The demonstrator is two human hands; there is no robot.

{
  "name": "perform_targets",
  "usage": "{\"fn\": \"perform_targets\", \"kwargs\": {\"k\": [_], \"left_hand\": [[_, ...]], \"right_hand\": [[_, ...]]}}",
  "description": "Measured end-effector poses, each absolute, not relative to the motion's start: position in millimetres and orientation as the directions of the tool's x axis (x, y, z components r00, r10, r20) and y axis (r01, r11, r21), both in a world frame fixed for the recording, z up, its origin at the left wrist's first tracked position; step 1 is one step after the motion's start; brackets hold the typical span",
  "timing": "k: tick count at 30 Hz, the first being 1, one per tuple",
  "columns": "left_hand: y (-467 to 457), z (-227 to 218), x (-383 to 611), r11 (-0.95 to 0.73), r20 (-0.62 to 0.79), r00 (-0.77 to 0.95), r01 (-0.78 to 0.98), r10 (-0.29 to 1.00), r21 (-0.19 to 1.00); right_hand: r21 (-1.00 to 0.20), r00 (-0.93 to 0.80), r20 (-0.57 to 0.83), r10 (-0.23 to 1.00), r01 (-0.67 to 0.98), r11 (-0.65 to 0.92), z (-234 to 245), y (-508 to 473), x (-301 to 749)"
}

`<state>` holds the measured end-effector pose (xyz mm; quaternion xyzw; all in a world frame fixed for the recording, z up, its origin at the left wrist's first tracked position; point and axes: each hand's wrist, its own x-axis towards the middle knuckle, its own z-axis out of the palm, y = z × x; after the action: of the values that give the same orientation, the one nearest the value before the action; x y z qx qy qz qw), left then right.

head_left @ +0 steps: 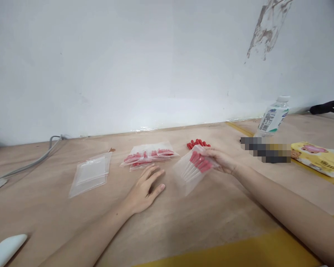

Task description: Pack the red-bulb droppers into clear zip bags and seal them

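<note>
My right hand (221, 160) grips a clear plastic bag (187, 181) by its upper right edge, lifted over the table. Inside that bag lie several thin white sticks with red tips (199, 162). Fingers apart, my left hand (147, 189) holds nothing and rests low over the table, to the left of the bag. Just beyond its fingertips is a pile of filled bags (149, 155) with red pieces showing through. Behind the held bag sits a small heap of loose red pieces (199, 142). Flat bags (91, 173) with no red pieces in them lie to the left.
A plastic bottle (274, 116) stands at the right rear. Near it are a blurred dark object (264, 149) and a yellow packet (317, 157). Grey cables (30, 163) run along the left. A white object (7, 250) lies at the near left; a wall closes the back.
</note>
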<state>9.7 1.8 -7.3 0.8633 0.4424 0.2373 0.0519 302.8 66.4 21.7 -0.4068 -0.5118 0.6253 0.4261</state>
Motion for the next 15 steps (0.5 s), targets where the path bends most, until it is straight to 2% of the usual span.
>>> {"fn": "perform_targets", "kwargs": {"k": [4, 7, 9, 11, 13, 15], "left_hand": [[7, -4, 8, -0.530, 0.592, 0.311, 0.814, 0.744, 0.237], [17, 7, -3, -0.311, 0.721, 0.043, 0.919, 0.692, 0.244], [26, 15, -18, -0.164, 0.760, -0.096, 0.952, 0.642, 0.259], [36, 20, -37, -0.004, 0.733, -0.217, 0.958, 0.645, 0.287], [42, 22, -59, 0.206, 0.608, -0.355, 0.931, 0.710, 0.303], [46, 19, -81, 0.290, 0.454, -0.377, 0.923, 0.807, 0.252]], "right_hand": [[-0.967, -0.116, 0.010, 0.993, -0.255, -0.020, 35, 83, 305], [-0.907, -0.033, 0.059, 0.998, -0.419, 0.040, 34, 95, 283], [-0.894, 0.002, 0.038, 0.999, -0.448, 0.035, 28, 103, 262], [-0.908, 0.019, -0.018, 1.000, -0.419, -0.009, 20, 109, 241], [-0.929, -0.010, -0.077, 0.997, -0.363, -0.075, 11, 114, 225], [-0.944, -0.039, -0.120, 0.992, -0.306, -0.126, 6, 115, 219]]}}
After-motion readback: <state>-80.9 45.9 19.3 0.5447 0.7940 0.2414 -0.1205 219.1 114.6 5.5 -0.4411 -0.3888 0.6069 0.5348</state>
